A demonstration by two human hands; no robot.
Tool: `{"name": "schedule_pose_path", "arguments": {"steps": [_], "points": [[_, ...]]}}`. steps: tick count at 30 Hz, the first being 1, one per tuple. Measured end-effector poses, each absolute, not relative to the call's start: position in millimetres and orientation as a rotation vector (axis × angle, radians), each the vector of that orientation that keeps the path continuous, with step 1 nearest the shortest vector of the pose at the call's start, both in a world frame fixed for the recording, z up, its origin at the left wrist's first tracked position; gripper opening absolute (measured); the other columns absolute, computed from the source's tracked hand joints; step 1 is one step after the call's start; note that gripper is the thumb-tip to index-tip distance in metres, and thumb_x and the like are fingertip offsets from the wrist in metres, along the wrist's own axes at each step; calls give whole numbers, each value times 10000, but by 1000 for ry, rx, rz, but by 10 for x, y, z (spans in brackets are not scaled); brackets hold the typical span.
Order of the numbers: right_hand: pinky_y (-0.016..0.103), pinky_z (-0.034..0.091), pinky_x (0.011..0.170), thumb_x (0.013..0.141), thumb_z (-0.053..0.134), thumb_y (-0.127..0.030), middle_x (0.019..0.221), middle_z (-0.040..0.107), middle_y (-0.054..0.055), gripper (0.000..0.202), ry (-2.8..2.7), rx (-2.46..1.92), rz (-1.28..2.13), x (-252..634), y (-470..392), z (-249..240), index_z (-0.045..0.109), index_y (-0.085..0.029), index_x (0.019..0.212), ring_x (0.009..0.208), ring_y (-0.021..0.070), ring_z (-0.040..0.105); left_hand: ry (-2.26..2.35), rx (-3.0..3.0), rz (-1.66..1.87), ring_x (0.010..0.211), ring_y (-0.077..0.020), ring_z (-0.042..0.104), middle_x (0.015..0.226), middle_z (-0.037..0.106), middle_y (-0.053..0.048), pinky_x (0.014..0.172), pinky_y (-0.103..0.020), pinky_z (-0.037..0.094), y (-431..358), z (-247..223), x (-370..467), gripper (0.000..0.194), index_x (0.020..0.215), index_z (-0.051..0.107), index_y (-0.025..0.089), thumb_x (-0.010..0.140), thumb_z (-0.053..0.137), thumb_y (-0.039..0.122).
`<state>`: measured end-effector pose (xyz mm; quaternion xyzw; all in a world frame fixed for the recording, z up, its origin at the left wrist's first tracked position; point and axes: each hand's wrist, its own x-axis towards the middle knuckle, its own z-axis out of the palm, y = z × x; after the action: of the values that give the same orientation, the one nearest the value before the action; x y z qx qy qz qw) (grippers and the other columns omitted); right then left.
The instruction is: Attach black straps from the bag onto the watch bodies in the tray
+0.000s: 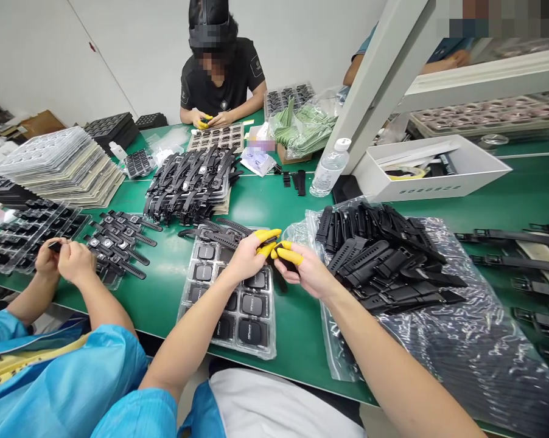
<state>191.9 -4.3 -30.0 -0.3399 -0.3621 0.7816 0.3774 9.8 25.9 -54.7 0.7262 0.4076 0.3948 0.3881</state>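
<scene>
My left hand (251, 254) and my right hand (304, 267), both with yellow covers on some fingers, meet above the table. Between them they pinch a small black piece; a black watch strap (280, 278) hangs just below. The fingers hide most of it, and whether a watch case is attached I cannot tell. Under my left hand lies a clear plastic tray (273, 331) with square black watch cases (252, 333) in its pockets. Strapped watches (220, 234) rest across its far end. Right of my right hand, a pile of black straps (379, 255) lies on a plastic bag (479, 340).
A co-worker's hands (71, 261) work at the left, another person (224, 79) sits opposite. Stacked trays of strapped watches (187, 182), a water bottle (332, 167) and a white box (439, 182) stand farther back. More straps (507, 261) lie at the right.
</scene>
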Motion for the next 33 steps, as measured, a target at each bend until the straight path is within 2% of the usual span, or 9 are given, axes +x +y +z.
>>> {"name": "schedule_pose_path", "arguments": {"steps": [2, 5, 13, 17, 24, 30, 33], "points": [[198, 159, 403, 807, 787, -479, 567, 565, -49, 371, -935, -867, 2012, 1921, -43, -300, 548, -207, 884, 391, 40, 274, 1002, 1991, 1011, 1293, -246, 639, 1358, 695, -90, 1135, -454, 544, 278, -533, 76, 546, 1365, 692, 242, 869, 539, 72], [200, 155, 390, 801, 777, -455, 515, 547, -48, 342, -963, -886, 2030, 1928, -38, -314, 554, -202, 862, 373, 44, 260, 925, 2133, 972, 1320, -238, 617, 1333, 690, -87, 1184, -458, 499, 282, -480, 57, 545, 1350, 697, 245, 881, 495, 55], [179, 168, 382, 807, 791, -423, 469, 468, -80, 344, -844, -852, 1995, 1913, -36, -336, 515, -218, 820, 386, 48, 255, 966, 2190, 940, 1320, -233, 612, 1370, 649, -107, 1171, -421, 504, 250, -422, 51, 483, 1373, 661, 227, 958, 454, 92], [174, 159, 382, 800, 802, -413, 475, 450, -88, 354, -783, -808, 2013, 1905, -33, -300, 504, -224, 832, 392, 51, 256, 959, 2183, 964, 1346, -246, 587, 1370, 645, -122, 1180, -445, 491, 251, -462, 79, 461, 1385, 635, 207, 974, 451, 107], [174, 150, 371, 779, 807, -414, 477, 439, -98, 379, -742, -806, 2007, 1909, -15, -307, 477, -235, 830, 380, 51, 246, 924, 2185, 849, 1333, -240, 571, 1370, 583, -127, 1185, -434, 488, 213, -358, 45, 437, 1464, 567, 212, 1063, 398, 250], [165, 149, 369, 769, 802, -401, 473, 403, -111, 377, -793, -893, 2016, 1905, -16, -338, 468, -231, 805, 379, 39, 227, 1002, 2407, 749, 1269, -277, 586, 1292, 600, -138, 1135, -458, 523, 217, -361, 26, 436, 1402, 590, 189, 974, 509, 204], [162, 147, 367, 771, 798, -394, 469, 396, -110, 374, -804, -908, 2023, 1912, -14, -336, 462, -229, 785, 380, 37, 224, 1004, 2441, 706, 1215, -269, 612, 1247, 621, -131, 1098, -446, 546, 221, -344, 13, 407, 1376, 597, 185, 983, 490, 206]]}}
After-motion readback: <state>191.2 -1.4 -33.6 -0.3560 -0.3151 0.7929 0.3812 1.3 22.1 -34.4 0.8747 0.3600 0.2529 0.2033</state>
